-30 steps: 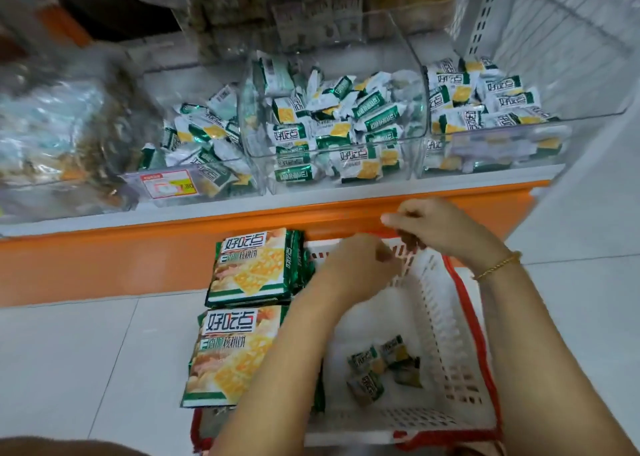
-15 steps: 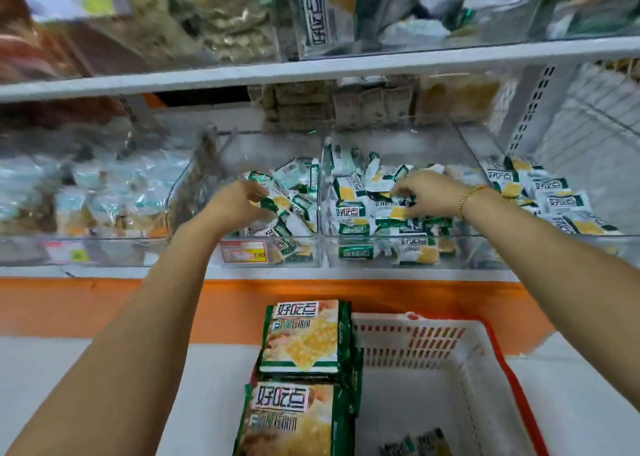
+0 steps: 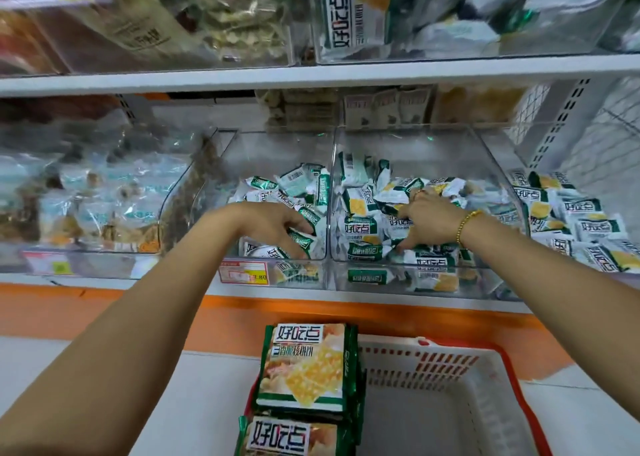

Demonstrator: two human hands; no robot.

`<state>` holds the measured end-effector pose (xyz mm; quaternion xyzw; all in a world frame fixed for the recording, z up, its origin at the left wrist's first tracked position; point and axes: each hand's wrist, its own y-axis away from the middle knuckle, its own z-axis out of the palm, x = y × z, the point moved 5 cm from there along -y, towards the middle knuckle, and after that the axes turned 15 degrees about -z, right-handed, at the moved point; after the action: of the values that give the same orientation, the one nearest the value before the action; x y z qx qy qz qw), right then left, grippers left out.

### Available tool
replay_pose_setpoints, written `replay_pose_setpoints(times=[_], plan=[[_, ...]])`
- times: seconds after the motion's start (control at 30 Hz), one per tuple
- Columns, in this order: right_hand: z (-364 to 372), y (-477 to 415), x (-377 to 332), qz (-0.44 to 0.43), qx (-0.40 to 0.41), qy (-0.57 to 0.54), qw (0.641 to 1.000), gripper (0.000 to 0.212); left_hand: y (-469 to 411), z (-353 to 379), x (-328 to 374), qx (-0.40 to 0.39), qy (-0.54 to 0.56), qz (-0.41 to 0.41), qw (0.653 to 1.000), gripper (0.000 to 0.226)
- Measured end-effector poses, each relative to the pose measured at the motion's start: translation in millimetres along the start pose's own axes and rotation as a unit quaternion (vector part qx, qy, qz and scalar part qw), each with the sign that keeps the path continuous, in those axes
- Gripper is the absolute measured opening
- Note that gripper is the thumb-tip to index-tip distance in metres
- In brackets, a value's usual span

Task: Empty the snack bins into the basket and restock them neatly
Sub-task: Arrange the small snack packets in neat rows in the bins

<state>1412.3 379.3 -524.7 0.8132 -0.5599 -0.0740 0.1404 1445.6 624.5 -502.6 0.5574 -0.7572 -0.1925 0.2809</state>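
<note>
**Head view.** Two clear snack bins are seen at the centre of the frame on the lower shelf. The left bin and the right bin both hold loose heaps of small green-and-white snack packets. A third bin at the right edge is likewise heaped with the same packets.

The left hand is reached into the left bin, its fingers curled down round packets near the front wall. The right hand, with a gold bracelet at the wrist, is laid into the heap in the right bin. Its fingers are partly buried, so it cannot be told whether anything is gripped.

The white basket with a red rim is set on the floor at the lower centre-right, below the bins. No small packets are seen in the part of it in view, and its near end is cut off by the frame. Large biscuit bags are stacked against its left side, presumably the restock supply.

The task is judged to be at an early stage. The emptying is under way, with most packets not yet moved, and no restocking has begun.
</note>
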Motion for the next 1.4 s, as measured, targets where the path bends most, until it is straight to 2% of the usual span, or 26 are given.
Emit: replay_pose_setpoints(times=[0.07, 0.13, 0.23, 0.3, 0.33, 0.4, 0.5, 0.57, 0.63, 0.67, 0.73, 0.87, 0.97, 1.03, 1.1, 1.17, 1.23, 1.33, 1.4], plan=[[-2.4, 1.0, 1.4, -0.011, 0.013, -0.015, 1.000, 0.070, -3.9, 4.1, 2.5, -0.001, -0.030, 0.001, 1.000, 0.066], [-12.6, 9.2, 3.3, -0.013, 0.053, -0.054, 0.997, 0.062, -9.9, 7.5, 7.3, 0.034, -0.050, 0.007, 0.998, 0.058], [-32.1, 25.7, 14.1, -0.004, 0.123, -0.164, 0.979, 0.057, -15.9, 5.5, 6.6, 0.096, -0.015, 0.007, 0.995, 0.053], [-42.6, 32.9, 24.0, 0.019, 0.171, -0.280, 0.944, 0.054, -17.1, -4.1, 0.6, 0.121, 0.039, 0.018, 0.992, 0.036], [-47.2, 33.1, 29.7, 0.041, 0.198, -0.336, 0.920, 0.050, -16.6, -10.2, -2.3, 0.130, 0.070, 0.019, 0.989, 0.035], [-52.3, 23.3, 41.4, 0.092, 0.232, -0.392, 0.886, 0.049, -16.6, -23.5, -8.7, 0.156, 0.134, -0.010, 0.979, 0.052], [-53.7, 3.0, 44.5, 0.133, 0.199, -0.352, 0.905, 0.055, -19.2, -32.1, -10.0, 0.172, 0.181, -0.047, 0.967, 0.058], [-50.0, -13.4, 45.1, 0.111, 0.144, -0.330, 0.926, 0.054, -23.2, -32.4, -4.3, 0.163, 0.151, -0.058, 0.973, 0.050], [-48.1, -22.1, 43.4, 0.083, 0.085, -0.308, 0.944, 0.071, -30.8, -35.9, -2.4, 0.162, 0.107, -0.068, 0.979, 0.046], [-48.6, -23.6, 42.5, 0.069, 0.053, -0.299, 0.950, 0.069, -35.1, -38.5, -1.4, 0.153, 0.096, -0.068, 0.981, 0.046], [-49.7, -24.6, 41.3, 0.044, -0.006, -0.275, 0.960, 0.058, -39.9, -41.8, 2.2, 0.115, 0.090, -0.061, 0.987, 0.061], [-54.5, -24.0, 39.9, 0.024, -0.077, -0.264, 0.961, 0.072, -46.0, -42.3, 8.3, 0.069, -0.049, -0.088, 0.992, 0.093], [-54.2, -26.3, 42.0, 0.023, -0.058, -0.279, 0.958, 0.075, -51.6, -37.8, 8.5, 0.042, -0.109, -0.116, 0.986, 0.107], [-52.0, -28.6, 43.3, 0.029, -0.019, -0.291, 0.956, 0.092, -53.3, -32.4, 9.3, 0.024, -0.134, -0.111, 0.984, 0.109], [-46.9, -27.0, 40.6, 0.034, -0.014, -0.320, 0.947, 0.103, -52.7, -27.4, 7.6, 0.022, -0.152, -0.121, 0.981, 0.111], [-42.3, -24.4, 36.3, 0.030, -0.022, -0.358, 0.933, 0.097, -51.8, -22.9, 7.1, 0.040, -0.148, -0.109, 0.982, 0.109], [-41.3, -21.8, 33.0, 0.020, -0.012, -0.383, 0.923, 0.089, -49.9, -20.1, 7.0, 0.082, -0.102, -0.068, 0.989, 0.094], [-41.2, -18.6, 31.9, 0.029, 0.024, -0.430, 0.902, 0.061, -43.2, -16.1, 1.3, 0.130, -0.055, -0.023, 0.990, 0.079], [-39.8, -15.9, 26.5, 0.027, 0.029, -0.427, 0.903, 0.059, -38.8, -15.7, -0.7, 0.157, -0.044, -0.006, 0.987, 0.073]])
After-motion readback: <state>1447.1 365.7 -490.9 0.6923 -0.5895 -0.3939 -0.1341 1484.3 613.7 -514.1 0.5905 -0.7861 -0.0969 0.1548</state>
